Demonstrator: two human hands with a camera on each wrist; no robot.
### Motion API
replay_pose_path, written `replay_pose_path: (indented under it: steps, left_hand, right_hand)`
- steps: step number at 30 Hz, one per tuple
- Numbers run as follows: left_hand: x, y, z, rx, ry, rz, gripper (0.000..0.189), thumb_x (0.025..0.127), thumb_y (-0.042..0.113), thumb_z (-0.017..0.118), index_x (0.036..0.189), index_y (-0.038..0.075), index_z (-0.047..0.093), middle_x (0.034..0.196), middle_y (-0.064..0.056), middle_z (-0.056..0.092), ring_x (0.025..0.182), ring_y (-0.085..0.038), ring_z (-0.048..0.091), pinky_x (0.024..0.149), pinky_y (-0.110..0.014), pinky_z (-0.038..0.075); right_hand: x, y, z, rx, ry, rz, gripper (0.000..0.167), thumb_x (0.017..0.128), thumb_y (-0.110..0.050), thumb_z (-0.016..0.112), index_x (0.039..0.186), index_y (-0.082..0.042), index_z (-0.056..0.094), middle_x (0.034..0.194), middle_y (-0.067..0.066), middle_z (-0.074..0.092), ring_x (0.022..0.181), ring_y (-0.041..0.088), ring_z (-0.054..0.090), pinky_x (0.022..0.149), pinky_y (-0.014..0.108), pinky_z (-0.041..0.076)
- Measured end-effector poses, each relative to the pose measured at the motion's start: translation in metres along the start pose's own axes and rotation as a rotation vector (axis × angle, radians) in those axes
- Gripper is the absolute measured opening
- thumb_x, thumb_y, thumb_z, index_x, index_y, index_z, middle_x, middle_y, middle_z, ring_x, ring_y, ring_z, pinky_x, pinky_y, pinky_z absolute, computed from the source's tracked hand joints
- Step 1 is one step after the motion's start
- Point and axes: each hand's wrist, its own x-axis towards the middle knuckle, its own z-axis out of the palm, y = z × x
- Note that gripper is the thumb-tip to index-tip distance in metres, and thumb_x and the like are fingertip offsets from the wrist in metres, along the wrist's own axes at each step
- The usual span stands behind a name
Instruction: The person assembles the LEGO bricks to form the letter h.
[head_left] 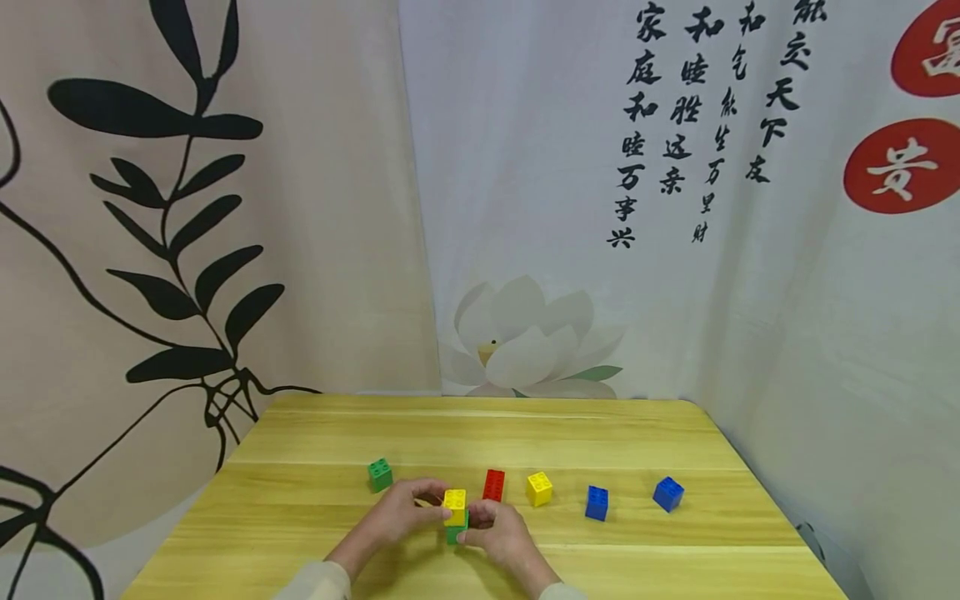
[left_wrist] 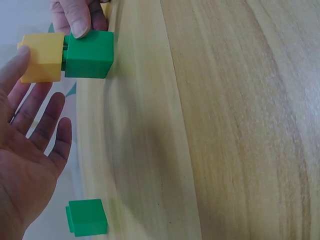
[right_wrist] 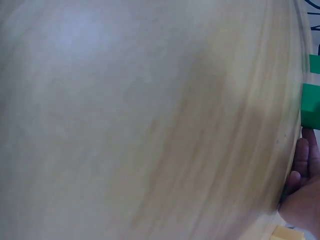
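Head, table: wood-grain tabletop (head_left: 637,567), near edge cut off by frame.
Head, room: pale curtains (head_left: 337,208) behind; black plant print (head_left: 176,250) left, lotus print (head_left: 525,342) center, calligraphy and red ovals (head_left: 900,167) right, upper oval cropped.
Head, left grip: left hand (head_left: 408,510) pinches upper yellow block (head_left: 454,507).
Head, right grip: right hand (head_left: 501,533) pinches lower green block (head_left: 455,534), directly under the yellow; fingers partly cover it.
Head, loose blocks: spare green block (head_left: 380,475) left; red block (head_left: 493,485) behind right hand; spare yellow block (head_left: 538,489), inner blue block (head_left: 597,503), outer blue block (head_left: 668,494) to the right.
Left wrist, joint: green studs visible between held pair, so not fully seated.
Left wrist, cut off: right hand cropped at top, thumb on green; spare green block near bottom.
Right wrist, surface: mostly tabletop, blurred, glare upper left.
Right wrist, edge: two green pieces (right_wrist: 311,106) (right_wrist: 314,64) cropped right; hand partly in, grip can't tell from here; yellow corner (right_wrist: 286,233) cropped at bottom.
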Motion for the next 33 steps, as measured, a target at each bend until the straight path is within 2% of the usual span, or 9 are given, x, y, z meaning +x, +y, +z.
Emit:
replay_pose_path:
  steps: [10, 20, 26, 33]
  left_hand:
    - [-0.0010, 0.0036, 0.0005, 0.017, -0.019, -0.008, 0.031, 0.091, 0.025, 0.074, 0.117, 0.008, 0.070, 0.106, -0.002, 0.068, 0.095, -0.021, 0.060, 0.080, -0.037, 0.051]
    - [-0.0054, -0.0004, 0.0031, -0.024, 0.010, -0.027, 0.033, 0.093, 0.025, 0.072, 0.120, 0.007, 0.069, 0.107, -0.002, 0.069, 0.097, -0.021, 0.059, 0.080, -0.037, 0.050]
    - [-0.0043, -0.0020, 0.0039, -0.014, 0.018, -0.041, 0.032, 0.093, 0.025, 0.071, 0.120, 0.008, 0.070, 0.105, -0.002, 0.068, 0.094, -0.020, 0.058, 0.078, -0.033, 0.049]
    - [-0.0042, 0.0043, 0.0020, 0.011, 0.007, -0.012, 0.029, 0.093, 0.026, 0.072, 0.117, 0.011, 0.072, 0.099, -0.002, 0.068, 0.089, -0.020, 0.058, 0.071, -0.028, 0.048]
  right_hand:
    - [0.0002, 0.0032, -0.0009, 0.002, 0.002, -0.021, 0.033, 0.080, -0.008, 0.082, 0.111, -0.005, 0.070, 0.104, 0.003, 0.071, 0.094, 0.021, 0.064, 0.085, 0.045, 0.053]
    - [-0.0016, 0.0036, 0.0003, 0.018, -0.017, -0.043, 0.033, 0.082, -0.009, 0.081, 0.113, -0.004, 0.071, 0.107, 0.007, 0.072, 0.098, 0.025, 0.065, 0.085, 0.045, 0.053]
    - [-0.0017, 0.0039, -0.0001, 0.010, -0.020, -0.047, 0.033, 0.082, -0.009, 0.081, 0.113, -0.004, 0.071, 0.108, 0.007, 0.072, 0.099, 0.025, 0.066, 0.085, 0.044, 0.054]
    - [-0.0024, 0.0016, -0.0015, 0.010, -0.023, -0.015, 0.034, 0.081, -0.011, 0.082, 0.114, -0.005, 0.072, 0.111, 0.008, 0.072, 0.102, 0.025, 0.065, 0.087, 0.046, 0.053]
